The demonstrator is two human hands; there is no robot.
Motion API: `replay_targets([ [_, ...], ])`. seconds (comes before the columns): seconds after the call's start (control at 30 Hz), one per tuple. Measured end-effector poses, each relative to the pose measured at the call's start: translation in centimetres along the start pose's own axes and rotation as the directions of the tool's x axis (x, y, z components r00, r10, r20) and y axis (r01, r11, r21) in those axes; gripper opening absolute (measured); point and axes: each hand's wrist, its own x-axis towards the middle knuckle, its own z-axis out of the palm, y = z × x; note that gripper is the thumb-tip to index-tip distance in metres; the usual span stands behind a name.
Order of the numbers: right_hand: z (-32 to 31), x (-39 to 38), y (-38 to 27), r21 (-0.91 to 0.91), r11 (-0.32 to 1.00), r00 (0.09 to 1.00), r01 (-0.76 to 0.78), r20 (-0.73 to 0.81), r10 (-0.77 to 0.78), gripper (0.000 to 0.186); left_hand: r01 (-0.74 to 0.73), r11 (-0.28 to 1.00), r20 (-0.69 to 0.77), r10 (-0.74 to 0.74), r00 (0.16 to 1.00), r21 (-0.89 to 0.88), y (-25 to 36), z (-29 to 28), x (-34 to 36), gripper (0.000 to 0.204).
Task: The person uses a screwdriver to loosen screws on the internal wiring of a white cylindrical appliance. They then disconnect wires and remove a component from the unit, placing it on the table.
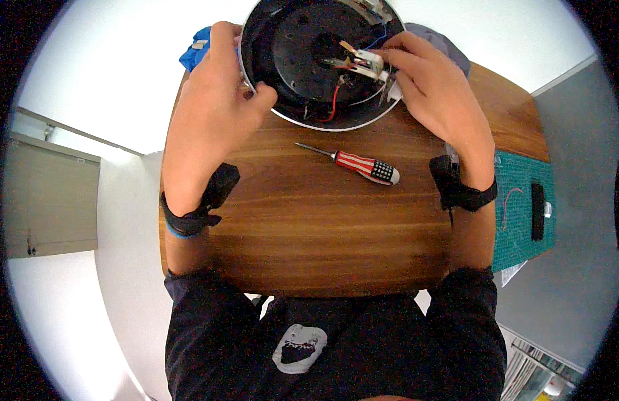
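Note:
A round black housing with a silver rim (289, 50) is at the top of the view, with red and blue wires and a white component (367, 63) inside it. My left hand (219, 97) grips the housing's left side, fingers curled over the edge. My right hand (440, 97) is closed at the housing's right side, its fingertips on the white component and partly hidden by it. A screwdriver with a red, white and black handle (364, 167) lies on the wooden table below the housing, between my forearms.
Blue fabric (194, 53) and grey fabric (450, 47) lie behind the housing. A green cutting mat (523, 247) at the right of the wooden table (329, 234) holds a black bar (538, 210) and a pink wire (507, 200). A grey panel (577, 134) stands far right.

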Motion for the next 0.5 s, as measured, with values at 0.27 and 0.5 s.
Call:
replay_targets([
  [0.27, 0.0, 1.0, -2.0, 0.118, 0.988, 0.986, -0.095, -0.127, 0.11, 0.035, -0.002, 1.0, -0.006, 0.002, 1.0, 0.008, -0.7, 0.1, 0.0, 0.049],
  [0.5, 0.1, 1.2, -2.6, 0.234, 0.965, 0.993, -0.114, 0.018, 0.113, 0.043, 0.132, 0.985, 0.107, -0.144, 0.984, 0.112, -0.4, -0.6, 0.1, 0.057],
])
